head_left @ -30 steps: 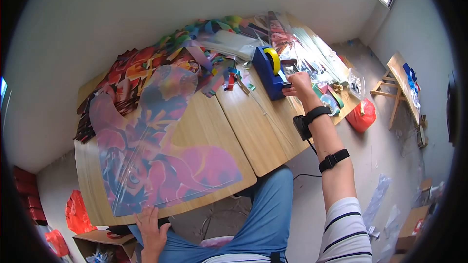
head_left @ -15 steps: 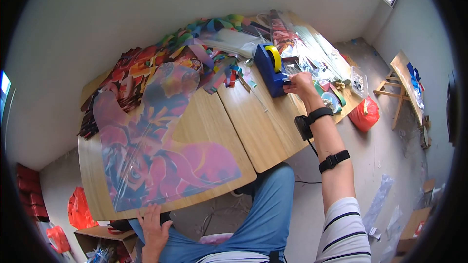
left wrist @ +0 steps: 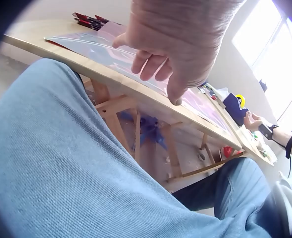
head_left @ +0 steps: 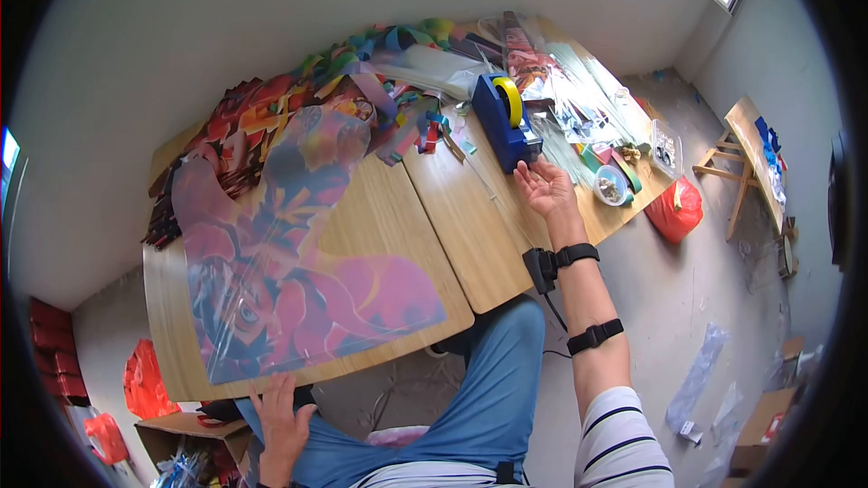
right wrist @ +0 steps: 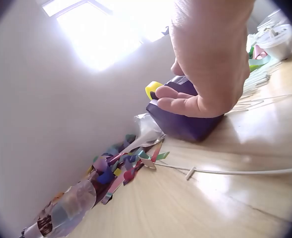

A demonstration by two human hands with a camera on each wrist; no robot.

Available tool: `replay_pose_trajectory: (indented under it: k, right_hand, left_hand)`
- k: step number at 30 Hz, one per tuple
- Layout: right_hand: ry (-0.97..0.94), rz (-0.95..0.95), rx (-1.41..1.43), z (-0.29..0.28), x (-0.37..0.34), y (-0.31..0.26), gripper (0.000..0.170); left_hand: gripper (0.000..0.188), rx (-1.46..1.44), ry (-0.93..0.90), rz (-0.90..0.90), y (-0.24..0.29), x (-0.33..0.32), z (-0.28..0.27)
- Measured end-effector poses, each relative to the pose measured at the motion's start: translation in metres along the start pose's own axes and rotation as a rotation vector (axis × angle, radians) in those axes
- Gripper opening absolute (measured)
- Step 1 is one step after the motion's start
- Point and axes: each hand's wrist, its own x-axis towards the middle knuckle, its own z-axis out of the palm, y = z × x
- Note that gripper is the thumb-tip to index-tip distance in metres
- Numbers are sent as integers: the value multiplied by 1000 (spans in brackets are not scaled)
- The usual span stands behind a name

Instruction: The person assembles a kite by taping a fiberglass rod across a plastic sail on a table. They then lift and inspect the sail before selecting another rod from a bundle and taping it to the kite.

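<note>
My left hand [head_left: 283,423] rests with its fingertips at the table's front edge, fingers straight, close to the lower edge of a large translucent printed sheet [head_left: 289,271] in pink and blue. In the left wrist view that hand [left wrist: 178,44] hangs over the same edge. Palm turned up, my right hand [head_left: 549,192] has its fingertips at the front end of a blue tape dispenser [head_left: 499,131], which carries a yellow-cored roll [head_left: 510,101]. From the right wrist, the hand [right wrist: 210,74] overlaps the dispenser, its fingers loosely extended. I cannot tell whether tape clings to them.
Colourful printed pieces [head_left: 244,131] lie heaped along the table's back. Thin white rods and clear film [head_left: 579,90] lie beyond the dispenser. To its right are a small round tub [head_left: 612,185] and a clear box [head_left: 666,148]. A red bag [head_left: 676,211] sits past the table's right edge.
My right hand has come down from the dispenser's cutter end toward me and rolled from back up to palm up. My left hand has stayed by the table's front edge.
</note>
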Motion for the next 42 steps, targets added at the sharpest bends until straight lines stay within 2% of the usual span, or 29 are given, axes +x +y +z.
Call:
replay_pose_trajectory:
  k: [2,5,8,11,13,15,17,19,21,23,27,30,34,37,42]
  right_hand:
    - [-3,8,9,3,14,3,19]
    - [108,-44,-54,3,39,5,14]
    - [215,-180,-329,14,39,5,7]
    - [518,-269,-548,10,39,18,7]
    - [199,-408,-1047,-6,35,28,9]
    - [-250,-331,-1101,20,-15,42,8]
    - [-576,-242,-1377,49,-69,73,7]
    - [-864,-79,-1487,65,-126,118,7]
    - [-1165,-54,-1625,79,-175,165,7]
    - [-1501,-201,-1824,88,-199,209,7]
    - [-1709,-347,-1856,86,-218,286,10]
    - [-1794,-420,-1918,86,-219,312,12]
    - [-1847,-490,-2006,90,-218,325,15]
    - [-1848,-441,-2060,91,-218,327,14]
    - [-1875,-475,-2066,90,-217,331,14]
  left_hand:
    - [60,2,5,8,1,1,0]
    - [58,-8,11,4,4,2,-1]
    - [56,-15,31,11,6,1,0]
    - [56,-22,50,40,9,-2,-1]
    - [56,-20,77,48,11,0,-3]
    - [57,-44,70,33,15,1,-2]
    - [59,-61,76,56,19,2,3]
    - [60,-75,82,109,22,-1,11]
    - [60,-127,86,163,24,1,17]
    - [59,-158,79,187,27,1,20]
    - [60,-194,88,215,22,-2,25]
    - [59,-214,108,213,20,1,27]
    - [54,-257,137,205,15,8,25]
    - [52,-257,152,216,11,13,29]
    - [48,-234,166,226,8,21,32]
